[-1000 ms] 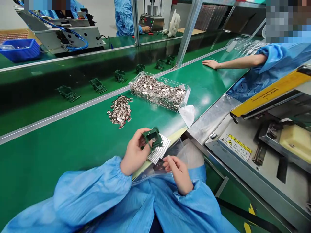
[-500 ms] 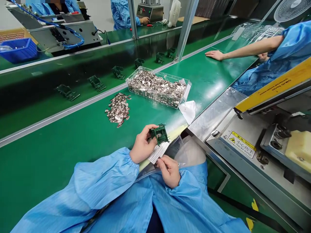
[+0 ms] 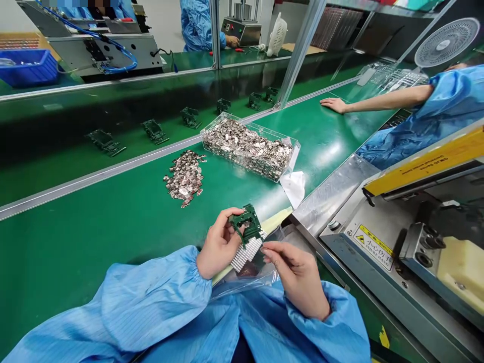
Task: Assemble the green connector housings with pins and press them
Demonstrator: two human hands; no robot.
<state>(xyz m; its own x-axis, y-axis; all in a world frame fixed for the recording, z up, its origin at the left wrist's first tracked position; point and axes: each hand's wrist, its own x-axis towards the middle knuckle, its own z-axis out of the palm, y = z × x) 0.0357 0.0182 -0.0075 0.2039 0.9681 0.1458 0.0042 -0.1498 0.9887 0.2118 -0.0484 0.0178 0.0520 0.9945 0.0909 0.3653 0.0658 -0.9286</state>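
Over bench (image 3: 124, 217) | left fingers (image 3: 224, 219) grip one frame (image 3: 254, 232) | right fingers (image 3: 279, 248) near-pinched, load unclear | six frames (image 3: 154, 132) beyond

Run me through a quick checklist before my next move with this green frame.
1. Left hand gripping the green frame: ok.
2. Small piece pinched in the right hand: cannot tell, too small to make out.
3. Gridded white sheet uncovered: not ok, the frame hides part of it.
4. Clear box sitting upright on the table: ok.
5. Co-worker's hand well away from yours: ok.
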